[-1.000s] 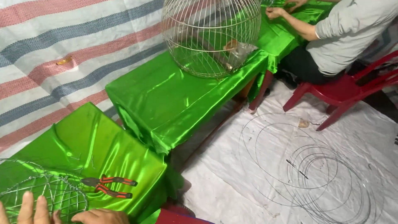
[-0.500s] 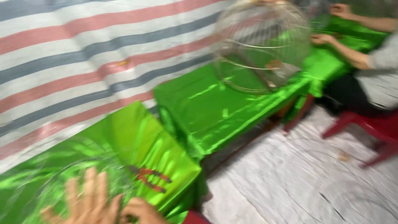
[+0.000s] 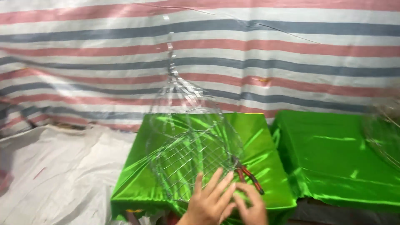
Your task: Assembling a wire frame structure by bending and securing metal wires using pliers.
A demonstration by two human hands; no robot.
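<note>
Both hands work low at the near edge: the left hand [image 3: 211,201] spreads flat, fingers splayed, on the wire cage frame [image 3: 193,154], a silvery mesh of thin crossed rods rising to a narrow twisted peak. Right hand [image 3: 251,205] curls loosely by the mesh rim, beside red-handled pliers [image 3: 249,178]. Cage and pliers sit on a glossy green satin-covered table [image 3: 137,179], striped tarpaulin [image 3: 291,54] behind.

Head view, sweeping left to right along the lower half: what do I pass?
White floor sheet → wire cage frame standing on the near green table → left hand → right hand → red-handled pliers → second green table → blurred wire cage at the right edge.
</note>
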